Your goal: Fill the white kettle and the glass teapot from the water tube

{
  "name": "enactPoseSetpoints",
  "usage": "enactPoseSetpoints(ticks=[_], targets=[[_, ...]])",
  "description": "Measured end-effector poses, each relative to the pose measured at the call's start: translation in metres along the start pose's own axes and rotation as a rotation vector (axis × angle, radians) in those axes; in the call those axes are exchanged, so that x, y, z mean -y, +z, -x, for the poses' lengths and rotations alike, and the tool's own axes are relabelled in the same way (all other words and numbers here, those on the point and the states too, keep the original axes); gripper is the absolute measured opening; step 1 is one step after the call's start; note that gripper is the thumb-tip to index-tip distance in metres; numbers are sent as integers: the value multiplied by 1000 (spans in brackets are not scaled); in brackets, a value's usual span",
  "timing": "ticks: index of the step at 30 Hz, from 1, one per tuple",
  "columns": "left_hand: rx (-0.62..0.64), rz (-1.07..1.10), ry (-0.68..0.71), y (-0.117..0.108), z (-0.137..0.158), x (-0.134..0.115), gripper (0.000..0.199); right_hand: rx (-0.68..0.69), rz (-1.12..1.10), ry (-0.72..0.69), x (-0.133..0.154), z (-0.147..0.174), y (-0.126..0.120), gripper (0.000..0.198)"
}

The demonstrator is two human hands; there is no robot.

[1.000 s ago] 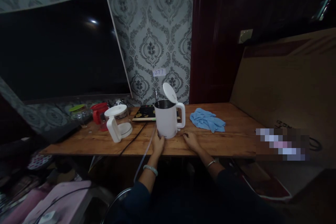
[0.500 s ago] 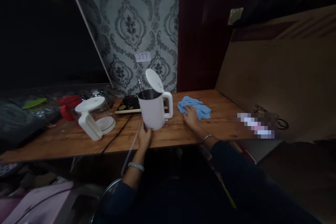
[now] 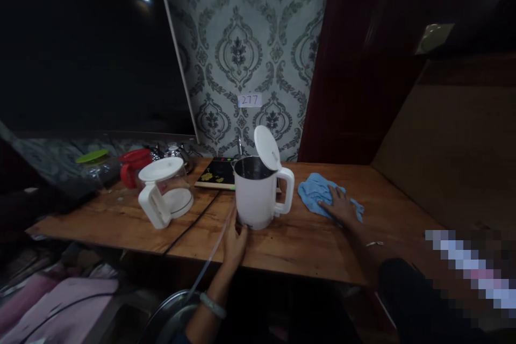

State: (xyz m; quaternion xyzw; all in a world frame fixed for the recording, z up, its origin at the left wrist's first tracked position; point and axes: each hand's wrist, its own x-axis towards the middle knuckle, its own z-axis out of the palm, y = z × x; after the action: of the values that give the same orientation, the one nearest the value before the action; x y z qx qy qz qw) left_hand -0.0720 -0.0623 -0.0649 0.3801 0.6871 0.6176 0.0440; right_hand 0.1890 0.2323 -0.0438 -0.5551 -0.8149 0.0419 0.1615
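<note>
A white electric kettle stands upright on the wooden table, its round lid raised and its handle towards the right. My left hand is curled against the lower left of the kettle, thumb at the base; its other fingertips are partly hidden. Beside that hand runs a clear tube, which hangs over the table's front edge. My right hand grips a crumpled blue cloth lying to the right of the kettle, thumb and fingers apart on the fabric.
Left of the kettle stand a glass jug with white lid, a red-lidded jug and a green-lidded container. A black induction cooker lies behind the kettle. A metal basin is below the table; a cardboard box stands right.
The view has turned, so everything sits further right and lower. My right hand has shifted towards the right part of the cloth. My left hand stays at the kettle's base.
</note>
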Motion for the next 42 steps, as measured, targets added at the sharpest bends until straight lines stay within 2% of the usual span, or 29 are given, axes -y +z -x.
enactPoseSetpoints(ticks=[3, 8, 15, 20, 24, 28, 30, 32, 35, 39, 42], targets=[[6, 22, -5, 0, 2, 1, 69, -20, 62, -15, 1, -5, 1, 75], [5, 13, -53, -1, 5, 2, 67, -46, 151, -128, 10, 5, -2, 59], [14, 17, -80, -4, 6, -8, 66, -111, 51, -385, 9, 59, 3, 51], [23, 33, -81, -4, 6, -12, 65, -74, -24, -497, 2, 99, -2, 54], [-10, 42, -62, -2, 5, -9, 63, 0, -106, -522, -3, 114, -11, 56], [-5, 25, -72, -1, 6, -7, 64, 231, -284, -545, -12, 103, -32, 66], [-3, 15, -67, -1, 6, -7, 63, 300, -396, -511, -12, 91, -46, 58], [-4, 14, -61, -1, 7, -7, 63, 264, -486, -445, -4, 78, -57, 49], [-4, 20, -51, 0, 6, -8, 63, 141, -611, -360, 22, 56, -64, 42], [-11, 30, -20, 1, 5, -6, 62, 100, -890, -268, 69, 22, -52, 34], [-20, 17, -13, 1, 5, -3, 62, 137, -1204, -108, 99, -1, -37, 38]])
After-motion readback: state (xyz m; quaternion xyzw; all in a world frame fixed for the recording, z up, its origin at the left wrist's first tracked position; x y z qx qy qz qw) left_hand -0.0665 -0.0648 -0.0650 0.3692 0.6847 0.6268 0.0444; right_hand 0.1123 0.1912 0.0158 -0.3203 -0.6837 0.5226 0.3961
